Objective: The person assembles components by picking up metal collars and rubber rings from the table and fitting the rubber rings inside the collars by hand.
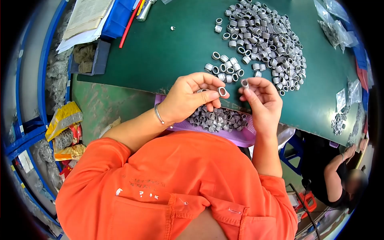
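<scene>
My left hand (192, 94) pinches a small silver metal ring (222, 91) between thumb and fingertips, its opening facing up; another ring shows partly under the curled fingers. In my right hand (262, 100), thumb and index finger hold a second metal ring (245, 83). Both hands are above the table's front edge, a short gap apart. Beyond them a small group of rings (229, 70) lies on the green table (172, 52), with a large pile of rings (268, 36) behind and to the right. Below my hands, a purple basket (240, 140) holds many similar rings.
At the back left are a blue bin (116, 20), papers (86, 20), a grey box (100, 58) and a red pen (131, 26). Plastic bags (338, 32) lie at the right. Another person (334, 176) sits at the lower right. Blue shelving (24, 140) stands left.
</scene>
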A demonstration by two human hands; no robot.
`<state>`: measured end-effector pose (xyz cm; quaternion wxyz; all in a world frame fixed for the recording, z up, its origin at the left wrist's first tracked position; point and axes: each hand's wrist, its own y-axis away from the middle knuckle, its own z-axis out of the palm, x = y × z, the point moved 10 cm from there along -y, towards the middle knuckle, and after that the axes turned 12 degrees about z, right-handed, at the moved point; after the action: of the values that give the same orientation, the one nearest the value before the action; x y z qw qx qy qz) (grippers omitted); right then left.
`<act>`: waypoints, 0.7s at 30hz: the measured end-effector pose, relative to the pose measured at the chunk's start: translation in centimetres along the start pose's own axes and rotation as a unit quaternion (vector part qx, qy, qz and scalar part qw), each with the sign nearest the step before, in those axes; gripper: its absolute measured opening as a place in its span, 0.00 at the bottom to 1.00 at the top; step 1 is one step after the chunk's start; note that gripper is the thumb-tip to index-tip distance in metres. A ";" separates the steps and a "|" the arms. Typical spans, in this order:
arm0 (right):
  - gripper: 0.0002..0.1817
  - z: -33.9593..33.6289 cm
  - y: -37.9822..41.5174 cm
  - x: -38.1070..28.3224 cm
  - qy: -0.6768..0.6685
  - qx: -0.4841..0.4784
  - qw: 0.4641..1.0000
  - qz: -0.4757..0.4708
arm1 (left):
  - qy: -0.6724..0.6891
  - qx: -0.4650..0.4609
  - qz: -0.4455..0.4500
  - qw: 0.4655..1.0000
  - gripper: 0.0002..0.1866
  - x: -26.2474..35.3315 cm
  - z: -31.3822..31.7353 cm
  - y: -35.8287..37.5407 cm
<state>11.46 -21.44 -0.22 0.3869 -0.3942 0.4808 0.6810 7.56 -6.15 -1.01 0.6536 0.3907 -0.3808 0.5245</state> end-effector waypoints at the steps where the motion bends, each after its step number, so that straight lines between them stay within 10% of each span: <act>1: 0.10 0.6 0.1 0.8 -0.053 -0.055 0.996 0.054 | 0.003 -0.003 -0.004 1.000 0.07 0.0 0.1 0.1; 10: 0.10 2.9 1.0 2.2 -0.229 -0.193 0.945 0.129 | 0.022 -0.025 -0.009 0.999 0.05 0.8 0.8 0.3; 18: 0.13 3.3 2.2 -3.9 0.322 -0.041 0.910 -0.259 | -0.156 -0.136 -0.077 0.975 0.02 0.8 1.4 0.8; 21: 0.12 3.4 1.3 -5.0 0.401 0.080 0.852 -0.326 | -0.374 -0.089 0.153 0.910 0.08 3.6 0.9 -0.9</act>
<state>11.67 -19.18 5.59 0.3908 -0.7347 0.4911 0.2574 8.93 -5.68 2.46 0.4071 0.4357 -0.6976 0.3972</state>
